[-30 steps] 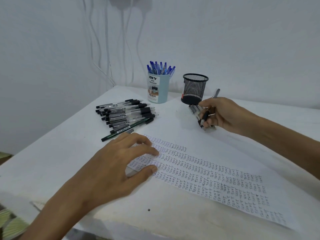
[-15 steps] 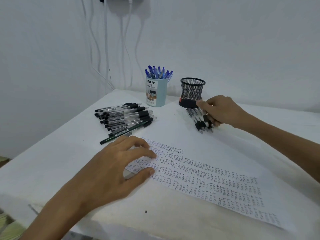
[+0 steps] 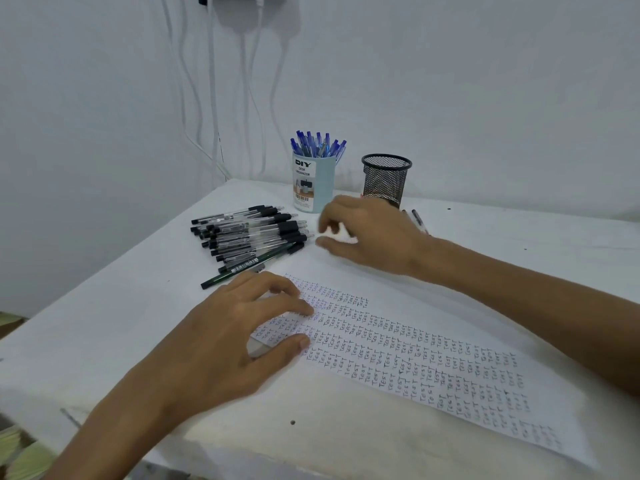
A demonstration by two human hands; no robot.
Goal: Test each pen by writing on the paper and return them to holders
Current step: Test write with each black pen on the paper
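One change: right hand [image 3: 374,237], grip loose and empty, has left its pens [image 3: 418,219] for the black pile [image 3: 252,237]; left hand [image 3: 235,334] stays spread on paper [image 3: 415,358].

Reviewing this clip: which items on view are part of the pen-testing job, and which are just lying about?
Job:
paper
pile of black pens
loose pens behind the right hand
blue holder of blue pens
mesh holder
left hand, resting on the paper

Lying about:
wall cables
dark speck on the table

Pen pile [image 3: 252,233] beside paper [image 3: 415,358] — white table [image 3: 104,323]
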